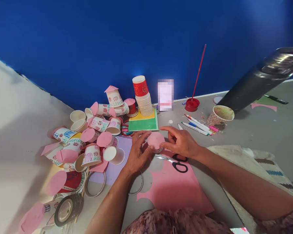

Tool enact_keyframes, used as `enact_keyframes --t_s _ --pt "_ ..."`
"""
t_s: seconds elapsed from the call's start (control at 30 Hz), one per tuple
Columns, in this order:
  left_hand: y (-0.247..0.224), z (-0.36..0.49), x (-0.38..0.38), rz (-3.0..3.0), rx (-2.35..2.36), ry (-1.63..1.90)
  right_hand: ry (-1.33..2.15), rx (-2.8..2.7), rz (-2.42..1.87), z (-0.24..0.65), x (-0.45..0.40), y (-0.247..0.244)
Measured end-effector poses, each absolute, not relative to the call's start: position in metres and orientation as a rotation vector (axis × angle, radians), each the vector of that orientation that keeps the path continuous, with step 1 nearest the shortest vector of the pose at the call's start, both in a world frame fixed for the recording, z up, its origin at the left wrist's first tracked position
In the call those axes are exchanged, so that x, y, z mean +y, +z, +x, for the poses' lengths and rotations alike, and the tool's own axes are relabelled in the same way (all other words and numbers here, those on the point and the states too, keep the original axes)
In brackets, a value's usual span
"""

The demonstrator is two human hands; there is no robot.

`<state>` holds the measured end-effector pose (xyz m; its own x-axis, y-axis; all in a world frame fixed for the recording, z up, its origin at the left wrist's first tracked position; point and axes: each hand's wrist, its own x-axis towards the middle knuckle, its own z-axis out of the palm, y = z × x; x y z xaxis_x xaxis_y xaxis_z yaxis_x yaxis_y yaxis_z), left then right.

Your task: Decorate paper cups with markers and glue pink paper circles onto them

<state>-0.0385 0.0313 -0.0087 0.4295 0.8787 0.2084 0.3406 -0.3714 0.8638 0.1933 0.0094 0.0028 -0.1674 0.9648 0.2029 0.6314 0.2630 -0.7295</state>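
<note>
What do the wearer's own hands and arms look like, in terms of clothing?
The left hand and right hand are both ungloved, with no watch or bracelet visible. Both forearms are bare where they show. A mottled pinkish and dark sleeve appears on the right arm; no left sleeve is in view.

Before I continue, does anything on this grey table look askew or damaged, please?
Yes: at left, drawn-on white paper cups with pink paper tops lie heaped, several on their sides, unlike the upright stack of paper cups behind.
</note>
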Motion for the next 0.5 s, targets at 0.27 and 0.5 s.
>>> enact_keyframes --t_s 0.27,0.5 --pt "-0.015 -0.026 0.021 1.918 1.129 1.01 0.463 -1.906 -1.467 0.198 0.012 -0.004" --pt "-0.018 -0.03 0.021 1.989 1.151 0.996 0.326 -2.008 -1.46 0.196 0.011 -0.006"
